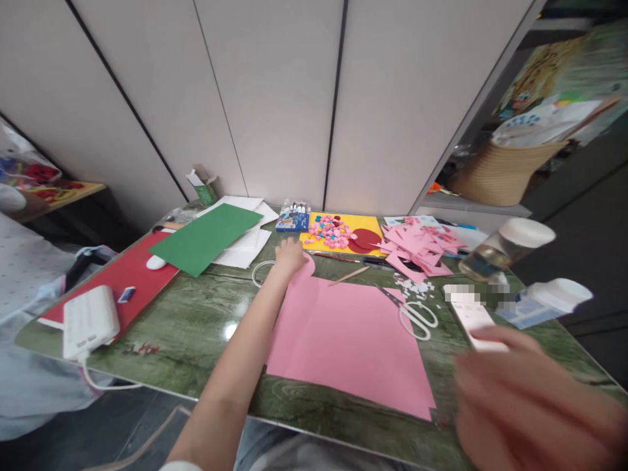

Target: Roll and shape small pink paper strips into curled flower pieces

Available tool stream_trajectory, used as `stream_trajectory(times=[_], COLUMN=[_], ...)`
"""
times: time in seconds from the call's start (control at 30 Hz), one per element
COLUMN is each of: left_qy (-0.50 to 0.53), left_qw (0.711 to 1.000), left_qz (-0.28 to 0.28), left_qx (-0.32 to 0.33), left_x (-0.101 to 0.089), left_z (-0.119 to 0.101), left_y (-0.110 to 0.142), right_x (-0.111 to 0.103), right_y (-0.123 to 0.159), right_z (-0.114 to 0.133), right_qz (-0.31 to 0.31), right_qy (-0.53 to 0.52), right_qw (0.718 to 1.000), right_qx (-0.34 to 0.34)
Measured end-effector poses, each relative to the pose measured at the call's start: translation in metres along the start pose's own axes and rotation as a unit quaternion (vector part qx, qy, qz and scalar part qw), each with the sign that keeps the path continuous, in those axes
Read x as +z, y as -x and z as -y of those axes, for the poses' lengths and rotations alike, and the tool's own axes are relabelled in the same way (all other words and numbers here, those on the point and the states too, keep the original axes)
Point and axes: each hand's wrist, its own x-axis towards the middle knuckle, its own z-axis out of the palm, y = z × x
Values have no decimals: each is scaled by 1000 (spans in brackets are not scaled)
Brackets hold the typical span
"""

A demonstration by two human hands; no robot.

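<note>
A large sheet of pink paper [343,340] lies on the green table in front of me. My left hand [290,255] reaches out to its far left corner, where the paper curls up in a rounded edge. The fingers are bent down onto the pink paper, and their tips are partly hidden. My right hand [534,399], at the lower right, is smeared by motion, so its fingers cannot be made out. Just beyond it lies a white, phone-like slab [473,317]. White-handled scissors [415,314] rest across the right edge of the sheet.
Pink scraps [419,245], pompoms [331,232] on yellow paper and a wooden stick [348,276] lie beyond the sheet. Green paper [206,235] and a white power bank [91,322] are left. Two containers, a jar [505,248] and a tub [547,301], stand right. A person sits left.
</note>
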Motion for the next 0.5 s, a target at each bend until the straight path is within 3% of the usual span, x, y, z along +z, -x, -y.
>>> stream_trajectory(times=[0.07,0.1,0.23,0.33,0.43,0.5], left_qy=[-52,-72,-125,-148,-163,-170], left_qw=[998,996,987,982,980,979], left_qz=[15,24,61,78,76,67], left_qx=[-39,-54,-79,-82,-82,-88], left_x=[-11,-14,-18,-16,-15,-15], left_z=[14,19,30,32,32,31], left_y=[4,5,5,2,-1,-1], right_x=[25,39,75,75,68,66], right_y=[-31,-43,-55,-45,-44,-47], right_z=[-18,-30,-75,-96,-104,-104], right_qz=[12,46,252,337,369,352], right_qy=[69,123,312,298,253,255], right_qw=[997,989,892,855,854,862], right_qx=[36,68,210,257,267,263])
